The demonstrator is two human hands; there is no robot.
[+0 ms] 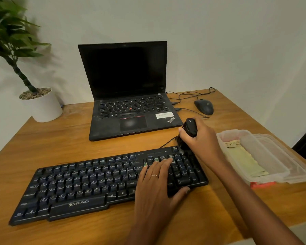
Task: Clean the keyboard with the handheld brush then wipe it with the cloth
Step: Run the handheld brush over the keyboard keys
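The right hand [195, 138] grips the brush [189, 134] at the keyboard's [88, 183] far right corner; the left hand [155, 183] lies flat on its keys. The cloth [244, 160] sits in a tub [265, 156] right. Behind stand a laptop [129, 89], mouse [203, 106] and plant [41, 103].

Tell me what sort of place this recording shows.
Probably a home or small office desk: a wooden table against a plain wall, with an open laptop, an external keyboard, a mouse and a potted plant.
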